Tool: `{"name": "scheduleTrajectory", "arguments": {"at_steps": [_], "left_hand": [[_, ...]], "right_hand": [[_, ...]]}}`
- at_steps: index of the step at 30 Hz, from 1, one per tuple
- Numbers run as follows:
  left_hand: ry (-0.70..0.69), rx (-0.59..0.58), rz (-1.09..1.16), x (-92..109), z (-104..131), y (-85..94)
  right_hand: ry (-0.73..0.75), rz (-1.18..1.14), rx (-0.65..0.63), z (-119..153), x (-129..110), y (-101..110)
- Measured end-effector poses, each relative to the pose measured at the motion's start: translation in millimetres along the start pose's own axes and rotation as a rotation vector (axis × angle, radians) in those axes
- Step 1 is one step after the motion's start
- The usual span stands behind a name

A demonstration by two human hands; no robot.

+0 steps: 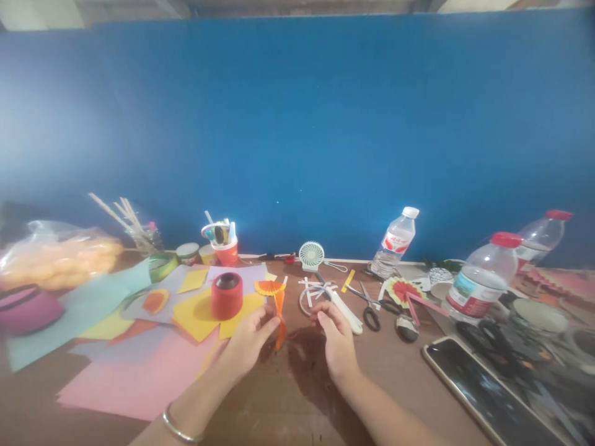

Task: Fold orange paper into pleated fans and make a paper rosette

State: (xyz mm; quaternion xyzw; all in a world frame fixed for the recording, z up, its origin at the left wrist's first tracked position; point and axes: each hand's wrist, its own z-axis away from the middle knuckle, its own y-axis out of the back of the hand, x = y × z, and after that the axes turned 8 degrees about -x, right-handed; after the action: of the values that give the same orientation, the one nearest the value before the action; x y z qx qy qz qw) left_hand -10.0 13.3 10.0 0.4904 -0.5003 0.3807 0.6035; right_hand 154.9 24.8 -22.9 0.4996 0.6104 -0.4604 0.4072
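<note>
Pleated orange paper fan with tail: between the hands, pinched by thumb and fingers of the left hand; light hold advisable, pleats uncrushed. Right hand: fingertips bunched, contents cannot be told; best kept close for steadying. Red cylinder: just beyond left hand. Black-handled scissors: right of right hand.

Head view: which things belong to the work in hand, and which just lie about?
In the work:
folded orange paper, in the left hand
probably coloured sheets, scissors

Apparently just lying about:
phone
mini fan
white-capped bottle
</note>
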Motion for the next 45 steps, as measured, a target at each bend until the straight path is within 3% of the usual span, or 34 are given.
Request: {"name": "scheduleTrajectory", "arguments": {"at_steps": [2, 7, 13, 22, 31, 45], "left_hand": [[-0.003, -0.009, -0.1, 1, 1, -0.5], [-0.086, -0.016, -0.218, 3, 6, -6.3], [-0.081, 0.002, -0.196, 1, 7, -12.0], [-0.038, -0.05, 0.149, -1, 5, -12.0], [-0.024, -0.07, 0.45, -3, 7, -14.9], [0.089, -0.311, 0.668, 0, 11, -10.7]], "right_hand": [[0.045, 0.076, -0.014, 3, -5, -2], [0.097, 0.303, -0.245, 13, -14, -10], [0.142, 0.46, -0.191, 16, -15, -10], [0.08, 0.47, -0.201, 11, -15, -8], [0.121, 0.497, -0.227, 10, -8, -8], [0.143, 0.457, -0.217, 11, -6, -6]]}}
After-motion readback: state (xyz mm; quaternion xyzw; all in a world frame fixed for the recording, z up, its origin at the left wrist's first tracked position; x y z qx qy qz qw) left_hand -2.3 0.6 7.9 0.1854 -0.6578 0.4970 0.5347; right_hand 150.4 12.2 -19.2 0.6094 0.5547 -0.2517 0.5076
